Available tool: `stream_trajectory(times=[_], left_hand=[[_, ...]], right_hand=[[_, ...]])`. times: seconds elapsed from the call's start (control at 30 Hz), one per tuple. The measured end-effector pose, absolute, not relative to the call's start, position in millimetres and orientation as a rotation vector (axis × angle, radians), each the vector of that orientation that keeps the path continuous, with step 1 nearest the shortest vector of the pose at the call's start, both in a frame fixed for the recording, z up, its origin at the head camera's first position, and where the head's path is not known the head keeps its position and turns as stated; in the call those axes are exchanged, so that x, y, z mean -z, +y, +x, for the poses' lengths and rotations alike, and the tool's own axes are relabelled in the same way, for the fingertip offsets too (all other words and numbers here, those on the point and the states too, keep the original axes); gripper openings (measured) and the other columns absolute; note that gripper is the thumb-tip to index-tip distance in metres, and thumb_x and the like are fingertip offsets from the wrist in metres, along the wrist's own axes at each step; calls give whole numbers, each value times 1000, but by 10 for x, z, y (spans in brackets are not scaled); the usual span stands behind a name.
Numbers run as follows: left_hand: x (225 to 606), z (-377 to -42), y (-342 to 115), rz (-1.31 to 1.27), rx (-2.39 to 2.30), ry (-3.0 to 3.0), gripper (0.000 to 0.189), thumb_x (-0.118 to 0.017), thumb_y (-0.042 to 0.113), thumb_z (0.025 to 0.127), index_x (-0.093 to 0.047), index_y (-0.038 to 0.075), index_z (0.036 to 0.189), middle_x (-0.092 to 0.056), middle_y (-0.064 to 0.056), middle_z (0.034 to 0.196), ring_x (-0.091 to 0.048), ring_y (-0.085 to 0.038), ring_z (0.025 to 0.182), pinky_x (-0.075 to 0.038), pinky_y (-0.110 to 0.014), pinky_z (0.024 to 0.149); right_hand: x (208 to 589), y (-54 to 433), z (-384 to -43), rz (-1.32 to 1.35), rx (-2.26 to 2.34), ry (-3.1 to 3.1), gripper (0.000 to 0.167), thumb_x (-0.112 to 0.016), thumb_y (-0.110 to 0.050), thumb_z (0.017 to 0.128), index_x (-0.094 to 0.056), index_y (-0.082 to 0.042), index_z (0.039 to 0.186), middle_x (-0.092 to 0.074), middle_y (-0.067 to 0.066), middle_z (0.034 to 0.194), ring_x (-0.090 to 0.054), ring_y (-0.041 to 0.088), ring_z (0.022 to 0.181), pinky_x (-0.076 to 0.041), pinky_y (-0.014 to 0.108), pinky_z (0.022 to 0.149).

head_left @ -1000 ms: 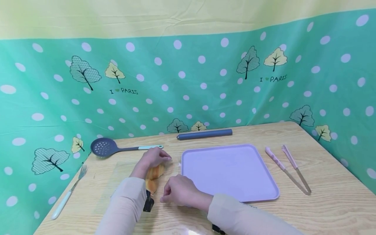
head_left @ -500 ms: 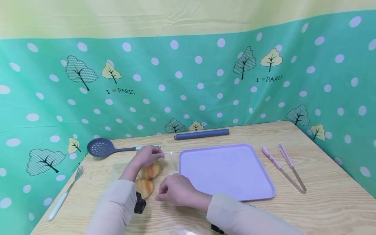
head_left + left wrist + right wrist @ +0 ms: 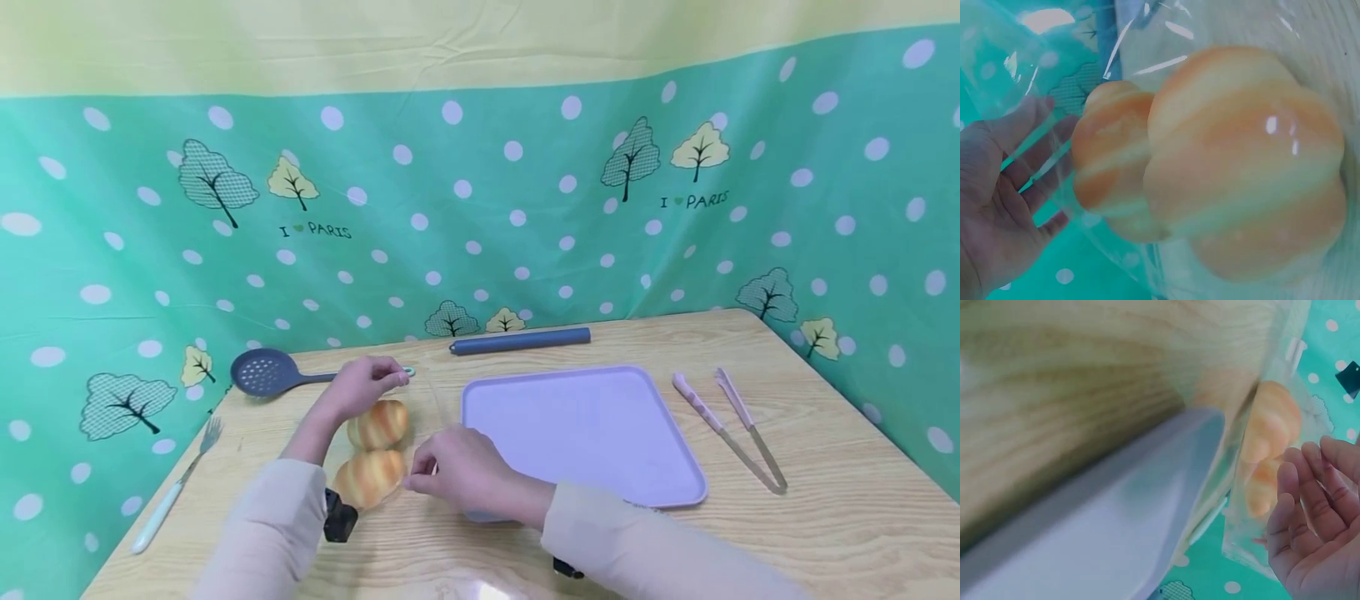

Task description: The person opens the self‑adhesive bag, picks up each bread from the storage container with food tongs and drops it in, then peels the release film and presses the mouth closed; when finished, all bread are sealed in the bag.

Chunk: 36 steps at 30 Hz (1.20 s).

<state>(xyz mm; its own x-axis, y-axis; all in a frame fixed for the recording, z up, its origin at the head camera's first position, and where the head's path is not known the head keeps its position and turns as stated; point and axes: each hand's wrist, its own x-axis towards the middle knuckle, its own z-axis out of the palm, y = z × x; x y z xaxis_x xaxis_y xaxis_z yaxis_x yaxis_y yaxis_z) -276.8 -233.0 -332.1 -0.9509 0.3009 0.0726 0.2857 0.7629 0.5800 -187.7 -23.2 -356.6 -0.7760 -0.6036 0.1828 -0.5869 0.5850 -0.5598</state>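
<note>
Two striped, golden-brown bread rolls (image 3: pixel 378 423) lie inside a clear plastic bag (image 3: pixel 1147 265), one nearer me than the other. My left hand (image 3: pixel 367 385) pinches the film at the bag's far side, just past the farther roll. In the left wrist view the film overlaps the fingers of that hand (image 3: pixel 997 200). At the bag's near right edge, beside the closer roll (image 3: pixel 370 477), the thumb and fingers of my right hand (image 3: pixel 457 467) pinch the film. The right wrist view has both rolls behind the film, left of the right hand (image 3: pixel 1316 525).
A lilac tray (image 3: pixel 570 433) lies right of the bag, its left edge by my right hand. Pink-handled tongs (image 3: pixel 731 433) are farther right. Behind stand a slotted skimmer (image 3: pixel 266 373) and a dark blue rod (image 3: pixel 521 342). A fork (image 3: pixel 176 492) lies at the left edge.
My left hand has moved left and slightly away from me. The rolls have shifted left with the bag and show more fully. My right hand has stayed nearly in place.
</note>
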Motion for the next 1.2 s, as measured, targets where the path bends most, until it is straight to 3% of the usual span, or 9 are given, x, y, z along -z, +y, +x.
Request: stream_trajectory(times=[0.4,0.63,0.77,0.93,1.03,1.2], left_hand=[[3182,-2611,-2533,391,-1188,3013,32,-56,32,106,-71,4,112,-74,-15,106,-65,-37,113,-48,-57,101],[3139,-2505,-2641,286,-1377,3064,37,-56,32,106,-69,-1,116,-74,-18,104,-68,-37,107,-51,-54,98],[3135,-2463,-2681,238,-1453,3080,38,-57,34,106,-69,-1,116,-74,-18,105,-71,-21,98,-52,-45,96],[3116,-2420,-2724,227,-1553,3084,37,-57,31,106,-68,-3,116,-73,-16,107,-66,4,88,-50,-19,89],[3090,-2386,-2754,219,-1598,3090,37,-57,31,106,-68,-3,116,-74,-12,103,-65,6,87,-48,-13,86],[3029,-2285,-2803,197,-1676,3092,38,-56,31,106,-67,-3,119,-75,4,94,-67,3,87,-50,-14,86]], right_hand=[[3302,-59,-2051,-1031,1019,2828,16,-80,-24,90,-77,-19,75,-61,-17,62,-48,-1,55,-41,20,54],[3201,51,-2170,-1011,1046,2858,14,-79,-25,91,-77,-19,79,-68,-13,71,-55,1,60,-46,22,58],[3154,92,-2211,-1017,1064,2871,13,-79,-24,91,-77,-18,80,-66,-13,71,-55,3,62,-46,22,58],[3084,123,-2263,-1058,1069,2903,12,-79,-24,91,-77,-16,82,-67,-12,72,-56,4,65,-47,21,59],[3031,133,-2302,-1108,1091,2927,11,-80,-22,91,-77,-15,82,-69,-10,74,-57,4,67,-48,20,60],[2929,148,-2365,-1141,1118,2942,10,-79,-21,92,-78,-15,85,-71,-10,78,-60,4,71,-50,20,63]])
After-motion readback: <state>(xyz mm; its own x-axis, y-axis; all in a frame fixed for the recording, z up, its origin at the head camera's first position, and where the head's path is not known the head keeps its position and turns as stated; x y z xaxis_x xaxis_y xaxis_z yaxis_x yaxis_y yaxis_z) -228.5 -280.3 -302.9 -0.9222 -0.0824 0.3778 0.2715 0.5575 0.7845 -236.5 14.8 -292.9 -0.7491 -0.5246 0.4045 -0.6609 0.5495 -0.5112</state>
